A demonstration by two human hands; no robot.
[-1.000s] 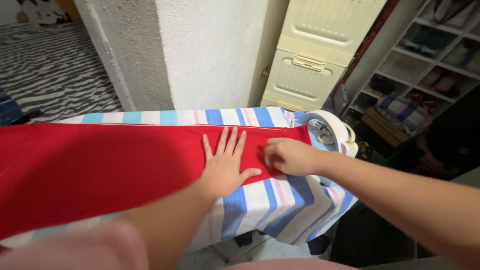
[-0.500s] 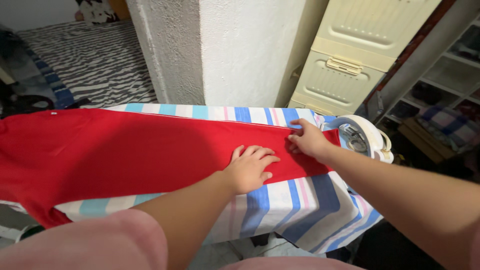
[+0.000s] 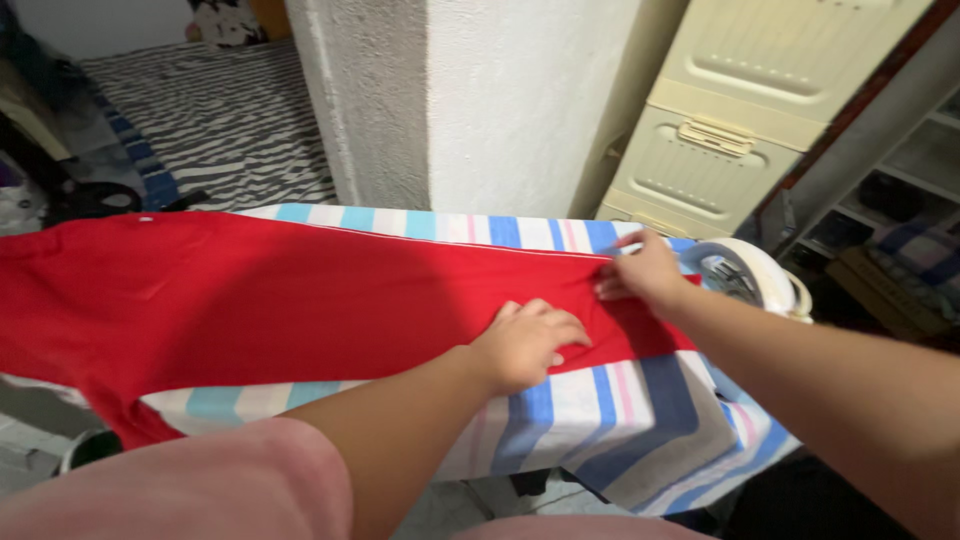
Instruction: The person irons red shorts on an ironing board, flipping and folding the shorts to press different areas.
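A red garment [image 3: 250, 300] lies spread along an ironing board with a blue, white and pink striped cover [image 3: 600, 420]. My left hand [image 3: 528, 342] rests on the red cloth near its lower right edge, fingers curled onto the fabric. My right hand [image 3: 640, 272] pinches the garment's far right edge at the top, close to the white iron [image 3: 750, 275] that sits at the board's right end.
A white wall pillar [image 3: 480, 100] stands behind the board. A cream plastic drawer unit [image 3: 740, 110] is at the back right, with shelves [image 3: 900, 200] beyond. A zebra-striped rug [image 3: 220, 120] lies at the back left, with dark items [image 3: 70, 190] at far left.
My left hand went from flat with spread fingers to curled on the cloth. My right hand moved up to the garment's top right edge. More of the garment shows at left.
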